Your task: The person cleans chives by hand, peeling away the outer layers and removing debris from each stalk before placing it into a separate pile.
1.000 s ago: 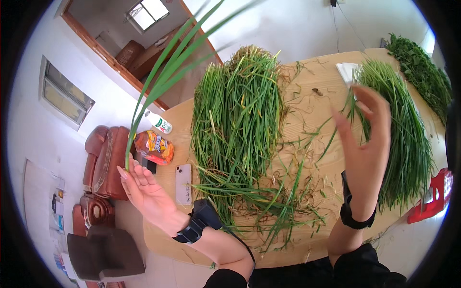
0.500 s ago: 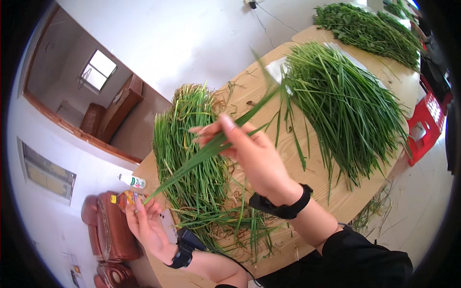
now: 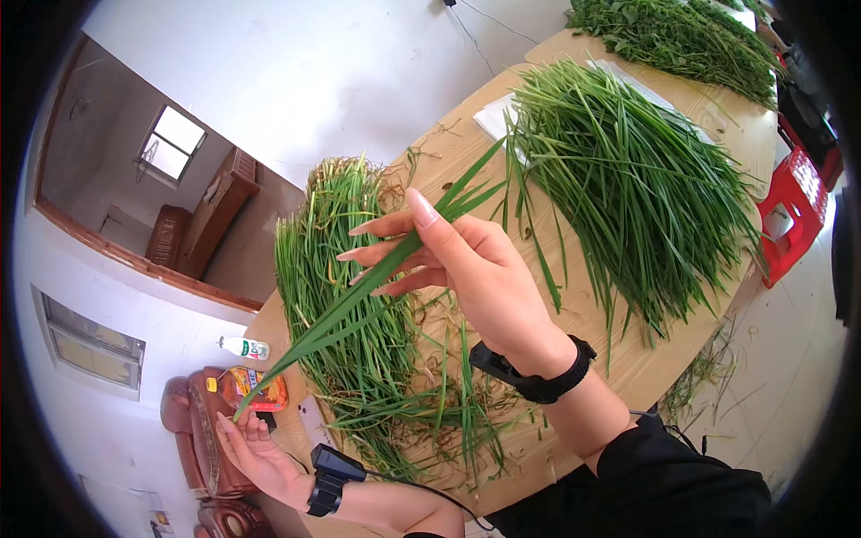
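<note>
A long green chive stalk (image 3: 359,305) stretches from lower left to upper right above the wooden table (image 3: 610,359). My left hand (image 3: 260,457) pinches its lower end beyond the table's left edge. My right hand (image 3: 466,269) grips the leaves higher up between thumb and fingers, and the tips fan out past it. Under my right hand lies a pile of untrimmed chives (image 3: 341,269) with dry strands. To the right of it a tidier pile of green chives (image 3: 637,170) is spread out. Each wrist carries a black band.
Another heap of greens (image 3: 682,36) lies at the table's far end. A small white bottle (image 3: 242,348), an orange packet (image 3: 256,390) and a phone (image 3: 314,421) sit at the table's left edge. A red stool (image 3: 794,206) stands right, a brown sofa (image 3: 188,439) left.
My right hand left the right pile, came across and took hold of the stalk that my left hand holds. The stalk now slants lower across the table.
</note>
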A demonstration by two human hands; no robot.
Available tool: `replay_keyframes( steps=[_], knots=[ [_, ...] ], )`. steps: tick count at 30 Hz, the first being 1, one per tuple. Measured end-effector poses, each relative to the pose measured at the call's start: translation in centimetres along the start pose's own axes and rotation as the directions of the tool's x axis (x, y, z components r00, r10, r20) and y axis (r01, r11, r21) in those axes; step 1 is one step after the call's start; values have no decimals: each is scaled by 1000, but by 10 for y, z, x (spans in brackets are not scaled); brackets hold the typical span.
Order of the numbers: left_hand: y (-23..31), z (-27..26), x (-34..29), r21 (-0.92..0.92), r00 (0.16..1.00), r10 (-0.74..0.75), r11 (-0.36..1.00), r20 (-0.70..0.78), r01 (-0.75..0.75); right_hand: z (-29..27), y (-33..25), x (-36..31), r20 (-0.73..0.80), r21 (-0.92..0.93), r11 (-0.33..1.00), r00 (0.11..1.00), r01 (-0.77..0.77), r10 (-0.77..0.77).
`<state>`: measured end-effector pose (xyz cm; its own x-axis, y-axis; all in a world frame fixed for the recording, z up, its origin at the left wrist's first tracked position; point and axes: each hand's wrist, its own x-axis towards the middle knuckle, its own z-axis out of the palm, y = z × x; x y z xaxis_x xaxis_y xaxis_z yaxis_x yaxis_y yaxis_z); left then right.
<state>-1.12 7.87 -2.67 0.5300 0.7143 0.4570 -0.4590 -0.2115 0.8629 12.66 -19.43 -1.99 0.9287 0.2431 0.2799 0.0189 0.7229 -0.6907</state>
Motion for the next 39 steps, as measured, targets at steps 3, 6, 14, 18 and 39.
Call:
replay_keyframes(
  steps=[3, 6, 14, 18, 39],
  knots=[
    [15, -2, -2, 7, 997, 29, 1000, -76, -28, 8, -7, -4, 20, -26, 999, 1000, 20, -20],
    [6, 3, 0, 39, 999, 28, 999, -42, -26, 0, -8, -5, -16, -92, 994, 998, 54, -56],
    [8, 31, 6, -85, 981, 141, 985, -132, -153, -3, -23, -39, 178, -960, 245, 969, 133, 170],
    [6, 105, -1, -136, 959, 261, 952, -108, -274, -4, -23, -55, 358, -907, 279, 926, 315, 118],
    [-20, 158, -51, 428, 579, -353, 904, 735, 7, -73, -63, -36, 177, -903, 337, 946, 265, -271]
  ],
)
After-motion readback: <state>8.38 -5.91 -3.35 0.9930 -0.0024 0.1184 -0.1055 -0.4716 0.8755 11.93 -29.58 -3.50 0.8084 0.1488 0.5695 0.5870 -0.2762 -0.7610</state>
